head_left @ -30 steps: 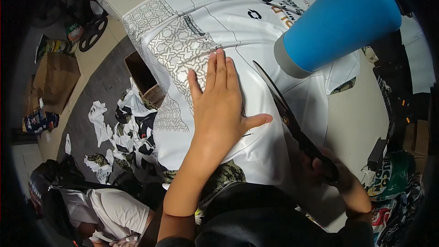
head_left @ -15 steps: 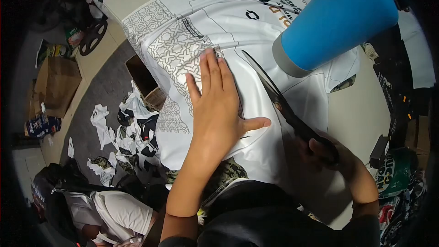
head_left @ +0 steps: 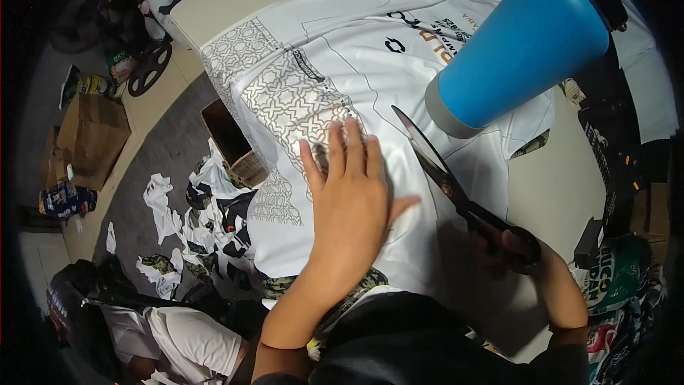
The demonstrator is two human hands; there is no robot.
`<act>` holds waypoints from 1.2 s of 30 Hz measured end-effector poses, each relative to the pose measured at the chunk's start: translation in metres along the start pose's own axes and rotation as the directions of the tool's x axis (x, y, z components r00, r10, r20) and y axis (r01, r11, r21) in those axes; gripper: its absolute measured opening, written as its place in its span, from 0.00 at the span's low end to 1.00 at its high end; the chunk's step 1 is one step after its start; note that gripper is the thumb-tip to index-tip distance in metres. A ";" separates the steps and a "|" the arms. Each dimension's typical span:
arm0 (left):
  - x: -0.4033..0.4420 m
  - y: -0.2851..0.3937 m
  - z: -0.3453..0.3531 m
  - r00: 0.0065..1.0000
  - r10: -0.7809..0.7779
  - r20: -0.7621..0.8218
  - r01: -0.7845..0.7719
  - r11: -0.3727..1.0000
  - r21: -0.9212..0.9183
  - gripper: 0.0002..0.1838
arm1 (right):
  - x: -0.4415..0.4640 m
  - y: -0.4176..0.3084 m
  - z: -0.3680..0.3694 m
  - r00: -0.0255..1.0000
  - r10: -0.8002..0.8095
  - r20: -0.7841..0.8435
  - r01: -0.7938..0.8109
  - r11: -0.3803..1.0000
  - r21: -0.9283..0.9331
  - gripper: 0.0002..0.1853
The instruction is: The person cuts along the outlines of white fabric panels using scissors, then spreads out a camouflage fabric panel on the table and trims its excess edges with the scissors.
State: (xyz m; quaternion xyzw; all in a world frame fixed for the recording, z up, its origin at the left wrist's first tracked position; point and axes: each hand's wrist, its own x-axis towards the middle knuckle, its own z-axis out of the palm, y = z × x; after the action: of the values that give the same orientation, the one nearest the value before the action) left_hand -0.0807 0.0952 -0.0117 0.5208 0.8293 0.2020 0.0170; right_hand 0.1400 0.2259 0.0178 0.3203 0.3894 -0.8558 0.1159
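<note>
Where things begin, far to the left of the left hand [head_left: 350, 203], a brown cardboard box [head_left: 92, 139] stands, and nearer to it white and camouflage scraps [head_left: 203, 221] lie on the grey floor [head_left: 135, 207], below an open box [head_left: 235, 139]; another person's white sleeve [head_left: 196, 335] shows lower down. Next comes the white printed fabric [head_left: 399, 164], spread under the left hand and reaching well past its fingers, with a lattice print [head_left: 296, 96] up and left of them. Those fingers are straight and a little apart, palm down, thumb stretched out to the right, gripping nothing; how hard they press, I cannot tell. Just right of the left fingertips is the point of the black scissors [head_left: 462, 203], whose long axis slants from there down and right to the handles in the right hand [head_left: 546, 265]. So the left hand is nearer the blade tip, while the right fingers are curled around the handles; how far apart the blades are is unclear. Above the right fingers a blue tumbler [head_left: 524, 50] leans in view, its grey base near the scissors, and the pale counter [head_left: 556, 185] shows beside the fabric.
</note>
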 end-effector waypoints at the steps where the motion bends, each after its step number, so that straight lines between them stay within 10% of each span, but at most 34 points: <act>1: 0.009 -0.010 0.004 0.999 0.021 0.046 -0.013 0.988 -0.157 0.53 | -0.001 -0.001 0.000 1.000 0.000 0.000 0.000 1.000 -0.007 0.28; 5: 0.031 -0.037 0.015 0.980 0.120 0.159 -0.003 0.808 -0.590 0.50 | -0.001 -0.006 0.001 1.000 0.007 0.001 -0.007 1.000 -0.025 0.29; 9: 0.025 -0.025 0.015 0.994 0.069 -0.082 -0.079 0.989 -0.127 0.53 | -0.001 -0.007 -0.005 0.999 0.011 -0.044 -0.017 0.992 -0.123 0.28; 36: 0.017 -0.018 0.011 1.000 -0.011 -0.007 0.010 0.993 -0.121 0.61 | 0.016 -0.024 0.010 0.987 0.053 -0.153 -0.079 0.982 -0.170 0.29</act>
State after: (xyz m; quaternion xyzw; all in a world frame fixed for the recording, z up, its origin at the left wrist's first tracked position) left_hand -0.1012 0.1069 -0.0248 0.5136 0.8184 0.2536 0.0461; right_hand 0.1123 0.2359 0.0268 0.3840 0.4599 -0.7878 0.1431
